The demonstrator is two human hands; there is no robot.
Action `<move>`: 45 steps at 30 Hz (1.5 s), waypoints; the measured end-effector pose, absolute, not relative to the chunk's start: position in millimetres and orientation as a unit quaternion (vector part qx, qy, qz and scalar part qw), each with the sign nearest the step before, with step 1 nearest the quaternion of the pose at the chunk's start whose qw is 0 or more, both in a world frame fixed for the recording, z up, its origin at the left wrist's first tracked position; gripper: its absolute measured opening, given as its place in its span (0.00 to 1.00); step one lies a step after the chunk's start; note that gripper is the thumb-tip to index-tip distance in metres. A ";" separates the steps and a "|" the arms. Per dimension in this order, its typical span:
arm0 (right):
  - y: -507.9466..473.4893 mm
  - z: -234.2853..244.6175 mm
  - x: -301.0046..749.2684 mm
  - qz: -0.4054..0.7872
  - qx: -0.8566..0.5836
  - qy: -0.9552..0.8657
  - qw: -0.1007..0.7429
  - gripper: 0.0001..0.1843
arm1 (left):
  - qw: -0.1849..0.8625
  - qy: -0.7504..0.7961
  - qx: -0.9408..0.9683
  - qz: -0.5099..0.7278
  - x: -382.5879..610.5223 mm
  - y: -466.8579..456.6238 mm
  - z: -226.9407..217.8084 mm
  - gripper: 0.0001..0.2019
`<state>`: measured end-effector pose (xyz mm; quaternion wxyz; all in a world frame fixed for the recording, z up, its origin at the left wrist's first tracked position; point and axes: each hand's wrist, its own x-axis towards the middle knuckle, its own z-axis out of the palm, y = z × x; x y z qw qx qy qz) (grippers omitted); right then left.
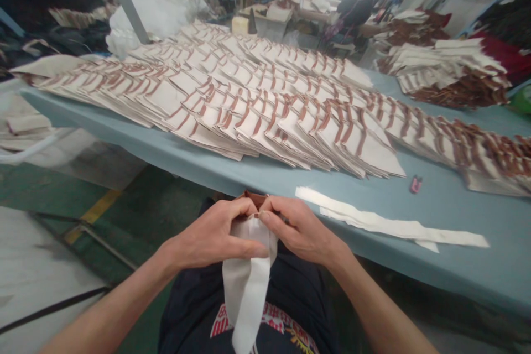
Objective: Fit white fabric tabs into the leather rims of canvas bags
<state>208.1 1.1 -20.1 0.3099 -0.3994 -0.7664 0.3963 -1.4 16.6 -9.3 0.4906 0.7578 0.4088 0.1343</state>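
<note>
My left hand (215,235) and my right hand (298,229) meet in front of my chest, just below the near edge of the blue table (456,215). Both are closed in a pinch on one white cloth strip (246,282), which hangs down over my lap. A brown leather piece (253,199) shows at the strip's top, between my fingertips. More white cloth strips (385,224) lie flat on the table to the right of my hands.
Long overlapping rows of white cloth pieces with brown leather trim (265,105) cover most of the table. A small pink object (415,183) lies near them. Another person (357,8) works at the far end. More stacks (448,66) sit at the back right.
</note>
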 end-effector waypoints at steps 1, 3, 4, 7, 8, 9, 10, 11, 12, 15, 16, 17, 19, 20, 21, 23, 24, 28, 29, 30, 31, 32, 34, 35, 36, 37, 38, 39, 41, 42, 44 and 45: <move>1.0 -20.1 208.7 0.399 -0.399 -0.766 0.308 0.15 | 0.515 0.392 0.749 0.139 -4.3 18.9 -7.5 0.12; 0.4 -20.5 210.1 0.406 -0.398 -0.765 0.304 0.16 | 0.545 0.366 0.743 0.136 -8.8 22.9 -6.0 0.11; 0.0 -20.7 210.8 0.409 -0.397 -0.764 0.302 0.16 | 0.550 0.358 0.743 0.131 -10.2 24.4 -5.9 0.12; -0.8 -19.5 212.6 0.408 -0.409 -0.765 0.285 0.12 | 0.550 0.346 0.750 0.127 -10.9 27.3 -5.9 0.13; -0.8 -18.3 213.1 0.400 -0.419 -0.768 0.274 0.10 | 0.546 0.342 0.754 0.127 -10.3 28.0 -5.7 0.12; -0.6 -16.7 213.3 0.389 -0.429 -0.772 0.260 0.08 | 0.540 0.339 0.760 0.128 -9.5 28.7 -5.3 0.11; -0.3 -14.8 213.4 0.378 -0.437 -0.778 0.247 0.07 | 0.533 0.337 0.765 0.127 -8.7 29.5 -4.6 0.10; 0.3 -12.7 213.3 0.369 -0.443 -0.782 0.235 0.06 | 0.526 0.338 0.770 0.125 -7.8 30.3 -3.7 0.10; 1.0 -10.6 212.9 0.362 -0.447 -0.786 0.225 0.05 | 0.518 0.342 0.774 0.124 -6.9 31.1 -2.5 0.09; 3.7 -5.3 210.6 0.352 -0.457 -0.793 0.194 0.06 | 0.483 0.352 0.792 0.128 -5.5 32.7 2.1 0.08; 4.7 -3.9 209.5 0.348 -0.462 -0.795 0.182 0.07 | 0.465 0.355 0.801 0.129 -5.6 32.8 3.9 0.08; 5.7 -2.9 208.3 0.344 -0.465 -0.797 0.172 0.08 | 0.447 0.357 0.810 0.131 -5.9 32.6 5.7 0.07; 7.5 -1.3 205.9 0.343 -0.468 -0.799 0.157 0.09 | 0.419 0.360 0.823 0.133 -7.0 31.6 8.9 0.06; 8.4 -0.6 204.7 0.345 -0.469 -0.799 0.152 0.10 | 0.408 0.360 0.828 0.136 -7.6 30.9 10.2 0.06; 9.1 0.0 203.7 0.349 -0.469 -0.798 0.148 0.11 | 0.399 0.357 0.833 0.139 -8.2 30.2 11.2 0.06; 10.1 1.5 201.9 0.362 -0.471 -0.792 0.143 0.11 | 0.377 0.350 0.845 0.147 -9.0 28.4 12.2 0.06; 10.4 2.3 201.1 0.370 -0.473 -0.787 0.143 0.11 | 0.362 0.346 0.853 0.149 -9.4 27.3 12.2 0.07; 8.7 3.9 198.6 0.393 -0.481 -0.768 0.154 0.08 | 0.293 0.324 0.888 0.147 -12.4 21.4 8.8 0.10; 7.6 3.5 198.0 0.395 -0.483 -0.765 0.162 0.08 | 0.273 0.315 0.897 0.149 -13.8 19.7 7.0 0.10; 6.3 2.7 197.5 0.395 -0.484 -0.762 0.171 0.08 | 0.254 0.304 0.905 0.154 -15.4 18.1 4.9 0.11; 4.9 1.5 197.0 0.396 -0.485 -0.758 0.182 0.08 | 0.235 0.294 0.912 0.161 -17.1 16.6 2.4 0.11; 3.5 0.0 196.7 0.397 -0.485 -0.754 0.194 0.08 | 0.219 0.284 0.918 0.168 -18.9 15.2 -0.5 0.11; 0.8 -3.6 196.3 0.405 -0.483 -0.747 0.213 0.08 | 0.194 0.265 0.926 0.186 -22.0 13.0 -7.1 0.11; -0.3 -5.6 196.4 0.412 -0.480 -0.742 0.220 0.08 | 0.185 0.256 0.928 0.196 -23.1 12.2 -10.7 0.11; -1.2 -7.6 196.6 0.422 -0.477 -0.737 0.225 0.08 | 0.174 0.247 0.930 0.211 -23.8 11.7 -14.2 0.11; -2.0 -9.5 196.8 0.437 -0.473 -0.730 0.229 0.08 | 0.162 0.236 0.931 0.227 -24.1 11.4 -17.5 0.10; -2.6 -11.3 197.2 0.456 -0.470 -0.719 0.232 0.08 | 0.149 0.223 0.931 0.246 -24.0 11.3 -20.3 0.10; -3.1 -12.9 197.6 0.479 -0.466 -0.706 0.236 0.08 | 0.134 0.211 0.931 0.264 -23.5 11.2 -22.5 0.10; -4.0 -15.6 198.3 0.535 -0.453 -0.670 0.243 0.10 | 0.109 0.190 0.931 0.292 -21.8 10.8 -24.9 0.11; -4.4 -16.6 198.7 0.564 -0.443 -0.651 0.247 0.12 | 0.102 0.183 0.931 0.299 -20.9 10.5 -25.3 0.11; -5.1 -18.3 199.6 0.614 -0.424 -0.616 0.252 0.16 | 0.091 0.177 0.932 0.304 -19.2 9.3 -24.9 0.11; -5.3 -19.0 200.2 0.633 -0.417 -0.601 0.255 0.18 | 0.086 0.175 0.932 0.306 -18.7 8.5 -24.7 0.11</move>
